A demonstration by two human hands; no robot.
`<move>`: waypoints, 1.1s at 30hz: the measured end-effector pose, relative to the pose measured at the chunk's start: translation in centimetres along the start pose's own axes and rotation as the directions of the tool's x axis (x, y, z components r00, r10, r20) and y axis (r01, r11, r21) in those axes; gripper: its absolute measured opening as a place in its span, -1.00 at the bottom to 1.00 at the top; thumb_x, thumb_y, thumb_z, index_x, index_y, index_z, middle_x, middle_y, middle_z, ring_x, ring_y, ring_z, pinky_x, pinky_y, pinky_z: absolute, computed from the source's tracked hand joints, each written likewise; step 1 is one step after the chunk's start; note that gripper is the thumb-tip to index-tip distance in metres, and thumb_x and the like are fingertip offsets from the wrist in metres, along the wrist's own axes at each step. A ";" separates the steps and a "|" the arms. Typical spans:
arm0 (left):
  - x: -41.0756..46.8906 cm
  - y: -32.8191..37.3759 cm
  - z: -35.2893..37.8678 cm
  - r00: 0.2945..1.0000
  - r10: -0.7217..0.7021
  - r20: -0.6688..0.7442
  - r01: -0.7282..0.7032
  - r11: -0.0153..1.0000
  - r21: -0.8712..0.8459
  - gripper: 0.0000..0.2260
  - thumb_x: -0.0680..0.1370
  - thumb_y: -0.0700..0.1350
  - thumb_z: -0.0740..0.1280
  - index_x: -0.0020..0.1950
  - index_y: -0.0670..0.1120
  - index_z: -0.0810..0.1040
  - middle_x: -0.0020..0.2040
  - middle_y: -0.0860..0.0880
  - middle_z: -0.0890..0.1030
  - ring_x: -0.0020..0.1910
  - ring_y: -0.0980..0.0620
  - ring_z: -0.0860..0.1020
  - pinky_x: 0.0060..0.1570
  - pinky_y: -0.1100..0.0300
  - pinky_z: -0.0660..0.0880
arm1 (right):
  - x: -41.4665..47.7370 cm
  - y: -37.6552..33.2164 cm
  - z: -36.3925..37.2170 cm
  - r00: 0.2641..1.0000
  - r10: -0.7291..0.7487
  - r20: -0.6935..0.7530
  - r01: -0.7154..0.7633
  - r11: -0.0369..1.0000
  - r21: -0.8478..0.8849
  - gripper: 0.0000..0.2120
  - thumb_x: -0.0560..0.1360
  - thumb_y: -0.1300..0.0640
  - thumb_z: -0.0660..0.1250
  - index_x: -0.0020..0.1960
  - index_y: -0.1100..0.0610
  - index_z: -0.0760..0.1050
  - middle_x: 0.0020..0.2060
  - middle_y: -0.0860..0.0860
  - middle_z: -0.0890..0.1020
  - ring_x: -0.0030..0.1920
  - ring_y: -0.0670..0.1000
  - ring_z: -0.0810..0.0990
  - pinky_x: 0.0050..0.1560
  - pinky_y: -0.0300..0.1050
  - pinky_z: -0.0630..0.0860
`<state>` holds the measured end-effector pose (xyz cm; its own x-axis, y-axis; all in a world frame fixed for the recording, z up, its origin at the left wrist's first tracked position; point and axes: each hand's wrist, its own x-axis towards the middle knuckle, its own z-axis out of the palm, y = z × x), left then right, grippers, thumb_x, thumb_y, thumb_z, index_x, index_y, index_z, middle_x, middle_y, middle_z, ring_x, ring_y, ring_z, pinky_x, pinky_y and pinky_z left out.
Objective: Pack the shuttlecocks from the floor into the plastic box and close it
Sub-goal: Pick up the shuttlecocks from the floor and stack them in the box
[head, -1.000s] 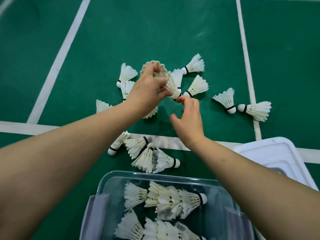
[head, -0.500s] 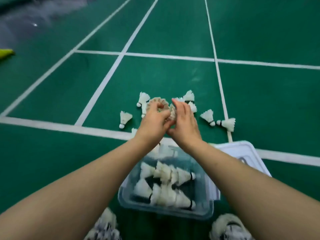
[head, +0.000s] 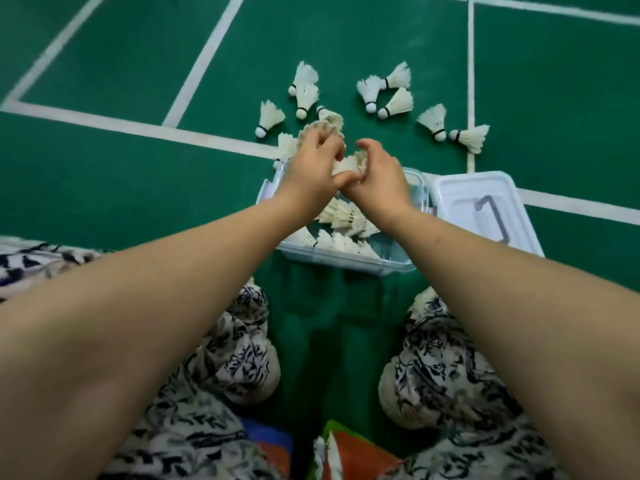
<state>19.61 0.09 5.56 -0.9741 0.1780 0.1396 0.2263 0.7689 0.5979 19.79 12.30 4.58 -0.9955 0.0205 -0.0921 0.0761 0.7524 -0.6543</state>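
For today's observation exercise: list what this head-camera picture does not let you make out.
- Head view: the count of shuttlecocks in the plastic box; both forearms cover much of it.
- Head view: how many shuttlecocks the left hand and right hand hold; the fingers hide them.
- Head view: the lid latches, too small.

Hidden behind the hands

The left hand (head: 313, 168) and right hand (head: 377, 178) cover the far half of the box (head: 398, 261); how many shuttlecocks (head: 349, 164) they grip cannot be told. Both elbows run off frame.
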 end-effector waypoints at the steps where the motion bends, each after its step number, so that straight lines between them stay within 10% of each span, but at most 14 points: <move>1: -0.3 -0.6 -0.1 1.000 -0.009 -0.007 0.009 1.000 0.002 -0.68 0.45 -0.04 0.40 0.03 -0.24 0.45 0.12 -0.19 0.39 0.00 -0.02 0.32 0.02 0.19 0.31 | -0.3 0.2 0.3 0.999 0.046 -0.007 -0.046 0.999 0.007 -0.42 0.40 0.04 0.35 0.38 0.06 0.28 0.23 0.12 0.49 0.27 0.14 0.40 0.23 0.03 0.40; 6: -0.9 -2.9 -1.0 0.997 -0.057 -0.043 0.059 0.997 0.042 -0.69 0.47 -0.05 0.38 0.04 -0.26 0.45 0.13 -0.21 0.40 -0.03 -0.02 0.35 -0.05 0.24 0.29 | -0.3 1.3 1.7 0.971 0.233 0.059 -0.240 0.948 0.210 -0.46 0.39 0.05 0.42 0.27 0.12 0.28 0.13 0.03 0.46 -0.11 0.00 0.48 -0.05 -0.16 0.37; 23: -0.7 -5.8 1.6 0.993 -0.106 0.044 0.101 0.991 0.089 -0.71 0.45 -0.12 0.39 0.12 -0.19 0.49 0.11 -0.19 0.47 -0.10 -0.21 0.51 -0.08 -0.05 0.51 | 2.9 2.3 9.4 0.932 0.139 0.335 -0.155 0.988 0.022 -0.44 0.35 0.01 0.46 0.30 0.04 0.38 0.23 0.09 0.50 0.22 0.17 0.48 0.20 -0.01 0.45; 33: -1.2 -6.3 2.1 0.996 -0.075 0.044 0.068 0.988 0.140 -0.83 0.48 -0.19 0.34 0.02 -0.24 0.54 0.03 -0.19 0.52 -0.11 -0.12 0.48 -0.14 0.19 0.29 | 2.3 3.6 9.6 0.935 0.100 0.342 -0.035 0.981 -0.192 -0.17 0.36 -0.11 0.45 0.48 0.08 0.13 0.38 0.09 0.29 0.38 0.16 0.26 0.38 0.10 0.27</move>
<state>19.35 -3.70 0.01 -0.9873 0.1472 0.0597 0.1574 0.8574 0.4900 18.33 8.74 -5.19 -0.9037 -0.1306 -0.4077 0.0983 0.8636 -0.4946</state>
